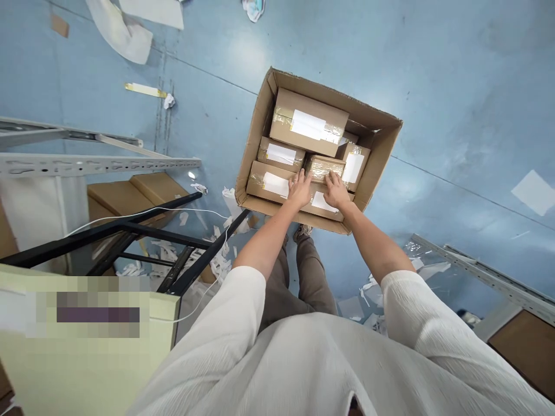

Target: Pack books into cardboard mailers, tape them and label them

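Note:
A large open carton [381, 159] stands on the floor in front of me with several taped, white-labelled boxes inside. Both my hands reach into it around a small cardboard box [325, 166] wrapped in shiny clear tape. My left hand [300, 188] has its fingers at the small box's left end, with a ring on one finger. My right hand [337, 189] bends its fingers onto the near right part of the same box. A bigger labelled box [310, 124] lies at the far side, and a narrow box [353, 164] is on the right. Long boxes lie partly under my hands.
On the left are a black metal frame [147, 225], a grey perforated rail [99, 166], a white cable [195, 212] and a pale yellow tabletop [87, 370]. Paper scraps [217, 254] litter the blue floor. Another metal rail [489, 274] stands at right.

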Demonstrator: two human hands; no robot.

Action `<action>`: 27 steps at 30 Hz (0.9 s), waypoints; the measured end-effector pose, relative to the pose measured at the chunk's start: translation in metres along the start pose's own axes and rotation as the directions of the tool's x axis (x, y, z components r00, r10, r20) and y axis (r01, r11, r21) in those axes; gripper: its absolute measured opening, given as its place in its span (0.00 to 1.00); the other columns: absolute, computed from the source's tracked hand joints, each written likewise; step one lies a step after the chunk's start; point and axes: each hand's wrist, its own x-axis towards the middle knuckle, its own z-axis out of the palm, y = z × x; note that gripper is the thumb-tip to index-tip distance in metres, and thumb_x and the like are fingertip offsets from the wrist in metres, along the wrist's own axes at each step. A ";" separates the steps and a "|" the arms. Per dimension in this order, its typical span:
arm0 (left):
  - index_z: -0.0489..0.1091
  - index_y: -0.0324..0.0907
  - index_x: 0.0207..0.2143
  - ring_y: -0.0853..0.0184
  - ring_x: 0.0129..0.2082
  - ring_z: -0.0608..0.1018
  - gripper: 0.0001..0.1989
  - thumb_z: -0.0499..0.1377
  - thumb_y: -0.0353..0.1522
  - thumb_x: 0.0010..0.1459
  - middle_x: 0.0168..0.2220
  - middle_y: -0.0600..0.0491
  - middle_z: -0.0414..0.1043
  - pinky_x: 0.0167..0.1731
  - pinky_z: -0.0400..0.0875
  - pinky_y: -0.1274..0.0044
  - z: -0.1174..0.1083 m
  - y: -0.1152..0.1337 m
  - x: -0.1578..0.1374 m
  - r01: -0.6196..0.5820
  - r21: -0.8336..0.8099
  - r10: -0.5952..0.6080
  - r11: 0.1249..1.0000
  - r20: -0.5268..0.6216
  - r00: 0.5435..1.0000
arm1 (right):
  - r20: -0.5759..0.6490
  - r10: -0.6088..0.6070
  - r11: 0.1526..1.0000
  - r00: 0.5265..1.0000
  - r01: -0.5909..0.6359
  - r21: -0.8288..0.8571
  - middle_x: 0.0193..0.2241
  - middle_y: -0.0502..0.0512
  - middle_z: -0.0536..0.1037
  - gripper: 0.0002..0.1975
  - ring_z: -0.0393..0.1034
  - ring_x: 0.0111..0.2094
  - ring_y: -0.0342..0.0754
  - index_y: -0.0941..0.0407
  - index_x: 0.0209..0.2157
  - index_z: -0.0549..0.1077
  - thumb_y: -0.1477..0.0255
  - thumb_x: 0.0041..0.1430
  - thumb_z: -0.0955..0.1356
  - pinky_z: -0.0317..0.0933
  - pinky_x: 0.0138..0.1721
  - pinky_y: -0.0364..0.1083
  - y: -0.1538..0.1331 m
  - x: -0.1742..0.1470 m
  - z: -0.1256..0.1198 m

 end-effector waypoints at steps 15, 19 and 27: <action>0.51 0.42 0.84 0.48 0.84 0.56 0.39 0.53 0.31 0.73 0.85 0.38 0.48 0.81 0.53 0.53 -0.105 0.035 -0.240 0.070 -0.122 -0.073 0.990 -0.018 0.997 | -0.033 0.411 0.901 0.911 -0.400 0.168 0.68 0.72 0.75 0.30 0.69 0.71 0.64 0.59 0.71 0.75 0.65 0.73 0.62 0.60 0.74 0.58 -0.091 -0.209 -0.073; 0.53 0.40 0.83 0.47 0.83 0.57 0.38 0.52 0.32 0.74 0.85 0.36 0.49 0.80 0.55 0.53 -0.134 0.037 -0.299 0.035 -0.141 -0.052 0.989 -0.119 0.991 | -0.098 0.397 0.897 0.913 -0.363 0.251 0.65 0.75 0.78 0.28 0.71 0.69 0.66 0.61 0.66 0.79 0.64 0.72 0.64 0.61 0.73 0.59 -0.112 -0.248 -0.094; 0.61 0.41 0.80 0.44 0.80 0.64 0.34 0.54 0.32 0.73 0.81 0.35 0.58 0.78 0.60 0.50 -0.152 0.032 -0.391 0.010 -0.248 -0.103 0.969 -0.366 0.925 | -0.265 0.112 0.962 0.958 -0.038 0.271 0.58 0.70 0.82 0.26 0.76 0.64 0.67 0.56 0.60 0.83 0.66 0.63 0.68 0.67 0.69 0.62 -0.156 -0.263 -0.148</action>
